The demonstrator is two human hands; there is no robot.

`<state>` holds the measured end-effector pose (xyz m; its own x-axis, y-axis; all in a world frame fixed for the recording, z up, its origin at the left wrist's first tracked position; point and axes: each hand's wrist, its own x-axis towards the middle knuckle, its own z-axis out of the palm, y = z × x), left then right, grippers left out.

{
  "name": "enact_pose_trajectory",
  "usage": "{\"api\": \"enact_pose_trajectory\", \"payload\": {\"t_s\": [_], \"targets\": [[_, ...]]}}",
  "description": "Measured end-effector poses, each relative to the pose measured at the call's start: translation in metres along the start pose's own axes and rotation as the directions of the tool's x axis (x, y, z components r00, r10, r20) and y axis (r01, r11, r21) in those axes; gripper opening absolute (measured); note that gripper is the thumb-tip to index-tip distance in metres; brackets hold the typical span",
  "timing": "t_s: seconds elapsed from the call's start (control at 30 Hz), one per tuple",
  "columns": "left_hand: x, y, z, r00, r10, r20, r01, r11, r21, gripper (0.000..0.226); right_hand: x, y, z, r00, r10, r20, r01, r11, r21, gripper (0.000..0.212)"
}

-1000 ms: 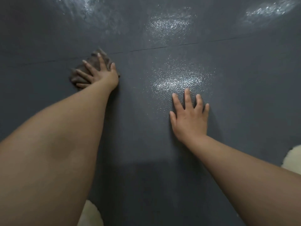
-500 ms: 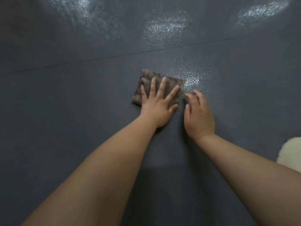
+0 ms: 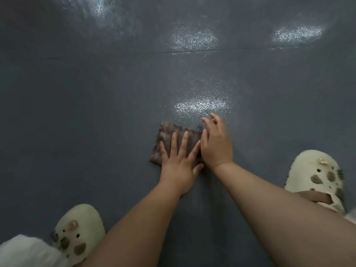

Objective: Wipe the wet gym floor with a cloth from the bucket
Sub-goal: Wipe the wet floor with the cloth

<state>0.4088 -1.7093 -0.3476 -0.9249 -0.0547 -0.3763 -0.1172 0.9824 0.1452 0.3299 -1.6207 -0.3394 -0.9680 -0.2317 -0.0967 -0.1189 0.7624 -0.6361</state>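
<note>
A folded brown cloth (image 3: pixel 173 134) lies flat on the dark grey gym floor (image 3: pixel 96 112) in the middle of the view. My left hand (image 3: pixel 178 160) presses down on it with straight, spread fingers. My right hand (image 3: pixel 216 143) lies at the cloth's right edge, fingers loosely bent, its thumb side over the cloth's corner. A wet, glistening patch (image 3: pixel 200 106) shines on the floor just beyond both hands. No bucket is in view.
My feet in cream clogs stand on either side: the left clog (image 3: pixel 79 234) at the bottom left, the right clog (image 3: pixel 317 176) at the right. More wet glare (image 3: pixel 194 39) lies farther out, past a thin floor seam (image 3: pixel 115 53).
My left hand slid the cloth from the far left to the middle and then back toward me. My right hand came up against the cloth's right edge. Both clogs came into view.
</note>
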Motion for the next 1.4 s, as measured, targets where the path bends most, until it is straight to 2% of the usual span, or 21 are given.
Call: {"api": "enact_pose_trajectory", "payload": {"t_s": [0.2,0.33,0.37,0.43,0.5,0.57,0.63,0.73,0.87,0.93,1.1,1.2,1.3,1.4], "targets": [[-0.053,0.018,0.017,0.988,0.052,0.146,-0.042,0.997,-0.068,0.064,-0.038,0.014,-0.002,0.996,-0.076,0.037,0.077,0.996,-0.032,0.049],[-0.062,0.001,-0.002,0.974,0.149,0.171,-0.147,0.989,-0.025,0.061,-0.069,0.021,-0.006,0.990,-0.136,0.045,0.140,0.983,-0.116,0.043],[-0.063,-0.008,-0.008,0.975,0.155,0.156,-0.147,0.987,-0.061,0.058,-0.077,0.023,-0.005,0.983,-0.175,0.064,0.182,0.974,-0.138,0.042],[-0.069,-0.022,-0.018,0.993,0.080,0.083,-0.060,0.973,-0.223,0.056,-0.093,0.024,0.001,0.944,-0.293,0.151,0.317,0.932,-0.178,0.042],[-0.077,-0.031,-0.024,0.996,-0.064,0.058,0.075,0.972,-0.221,0.057,-0.109,0.022,0.010,0.861,-0.388,0.327,0.478,0.837,-0.266,0.044],[-0.087,-0.034,-0.023,0.971,-0.197,0.136,0.220,0.957,-0.188,0.064,-0.119,0.019,0.019,0.819,-0.339,0.462,0.531,0.753,-0.388,0.058],[-0.092,-0.032,-0.022,0.938,-0.286,0.199,0.321,0.930,-0.177,0.071,-0.123,0.019,0.023,0.821,-0.287,0.493,0.518,0.737,-0.433,0.065],[-0.089,-0.021,-0.019,0.924,-0.324,0.202,0.365,0.905,-0.216,0.076,-0.112,0.023,0.018,0.808,-0.282,0.517,0.533,0.725,-0.436,0.057],[-0.077,0.008,-0.018,0.945,-0.276,0.177,0.312,0.922,-0.230,0.083,-0.078,0.040,-0.007,0.797,-0.234,0.557,0.522,0.731,-0.439,0.055],[-0.071,0.024,-0.018,0.949,-0.231,0.212,0.266,0.952,-0.151,0.091,-0.053,0.055,-0.024,0.824,-0.224,0.521,0.497,0.726,-0.475,0.055],[-0.070,0.053,-0.015,0.886,-0.222,0.407,0.232,0.972,0.026,0.112,-0.021,0.101,-0.076,0.935,0.099,0.339,0.135,0.787,-0.602,0.055],[-0.068,0.059,-0.011,0.874,-0.213,0.437,0.197,0.977,0.082,0.116,-0.033,0.114,-0.085,0.946,0.211,0.247,-0.022,0.802,-0.597,0.055],[-0.065,0.060,-0.009,0.868,-0.212,0.450,0.214,0.976,0.047,0.115,-0.059,0.101,-0.068,0.949,0.272,0.157,-0.141,0.816,-0.560,0.055],[-0.064,0.059,-0.008,0.864,-0.210,0.457,0.230,0.973,0.012,0.115,-0.103,0.083,-0.042,0.942,0.303,0.143,-0.196,0.844,-0.500,0.054]]}}
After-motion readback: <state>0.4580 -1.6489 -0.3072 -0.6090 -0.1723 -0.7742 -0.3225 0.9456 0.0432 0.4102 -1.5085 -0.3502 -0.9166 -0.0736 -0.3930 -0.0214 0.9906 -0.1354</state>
